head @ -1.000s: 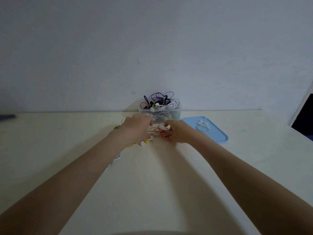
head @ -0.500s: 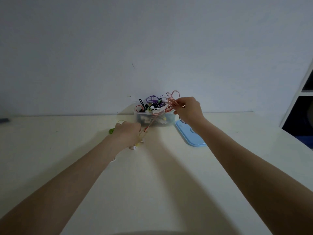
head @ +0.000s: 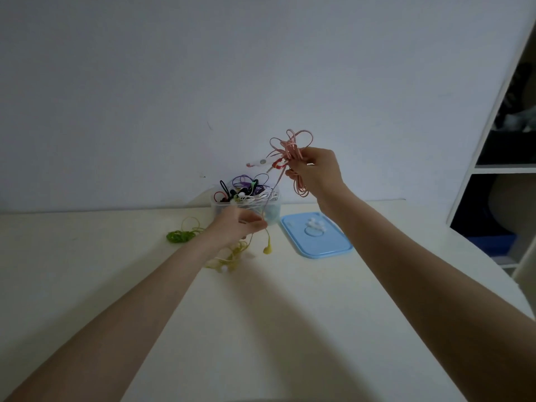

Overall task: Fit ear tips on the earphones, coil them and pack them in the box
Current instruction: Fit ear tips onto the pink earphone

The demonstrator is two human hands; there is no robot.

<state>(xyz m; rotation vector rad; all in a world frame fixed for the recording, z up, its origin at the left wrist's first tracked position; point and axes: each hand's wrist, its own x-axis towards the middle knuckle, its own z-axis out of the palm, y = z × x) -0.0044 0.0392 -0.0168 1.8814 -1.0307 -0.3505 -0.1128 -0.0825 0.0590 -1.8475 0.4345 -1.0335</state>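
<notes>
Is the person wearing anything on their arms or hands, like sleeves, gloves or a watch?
No. Both arms are bare as far up as the picture shows, with no sleeves in view. The left hand and the right hand have no gloves, and no watch, bracelet or ring shows.

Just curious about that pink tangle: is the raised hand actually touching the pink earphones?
Touching. In the head view the right hand has its fingers curled round the pink earphones, holding the bundle up above the box.

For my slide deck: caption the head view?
Right hand lifts tangled pink earphone cable above clear plastic box; left hand pinches its lower strand.
</notes>
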